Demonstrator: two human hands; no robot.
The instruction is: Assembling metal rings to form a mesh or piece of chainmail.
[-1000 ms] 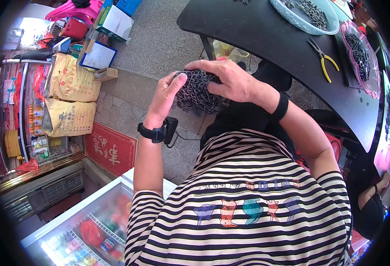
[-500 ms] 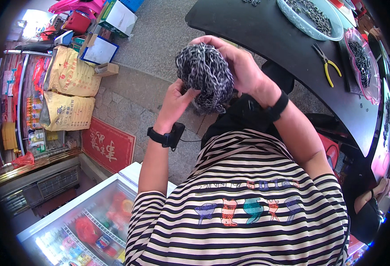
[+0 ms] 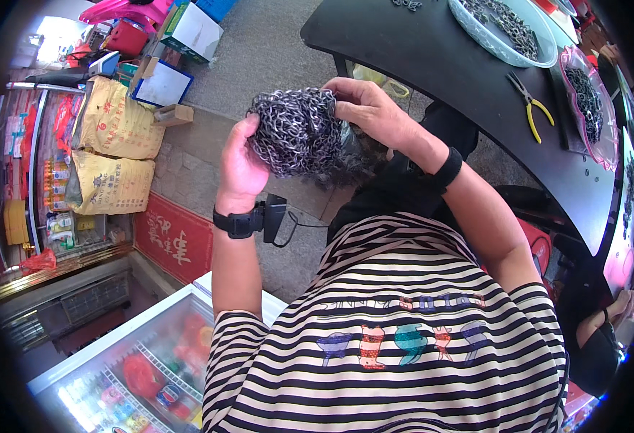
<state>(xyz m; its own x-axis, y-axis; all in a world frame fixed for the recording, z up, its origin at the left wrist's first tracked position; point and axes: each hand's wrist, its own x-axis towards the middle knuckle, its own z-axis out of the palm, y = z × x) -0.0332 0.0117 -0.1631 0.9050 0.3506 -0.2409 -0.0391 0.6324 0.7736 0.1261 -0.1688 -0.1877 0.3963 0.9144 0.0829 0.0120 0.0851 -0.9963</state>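
grey paving runs under everything, with a dark curved bench (image 3: 432,65) sweeping across the upper right and a glass-topped freezer chest (image 3: 137,361) low on the left. on the bench sit a pale blue bowl (image 3: 468,22) heaped with metal chain, a pink bowl (image 3: 605,148) with more of it, and yellow-handled pliers (image 3: 532,107) lying between the two bowls. over by the left wall two tan sacks (image 3: 115,155) lean one above the other, with a red mat (image 3: 173,242) below them and a few cardboard boxes (image 3: 162,83) near the top. the person, in a black and white striped shirt (image 3: 396,346), holds a bundle of chain mesh (image 3: 295,130) up in front of the chest, off the bench and just short of its near edge. the left hand (image 3: 241,162) cups the bundle from the left side and below, its fingers (image 3: 256,126) curled into the links, a black wrist strap with a small black device (image 3: 256,219) and a thin cable on that wrist. the right hand (image 3: 371,112) grips the bundle's upper right edge, thumb and fingers (image 3: 338,90) pinched shut on the mesh, a black band (image 3: 447,169) around that wrist. some mesh hangs loose below the right hand, against the person's dark trousers.
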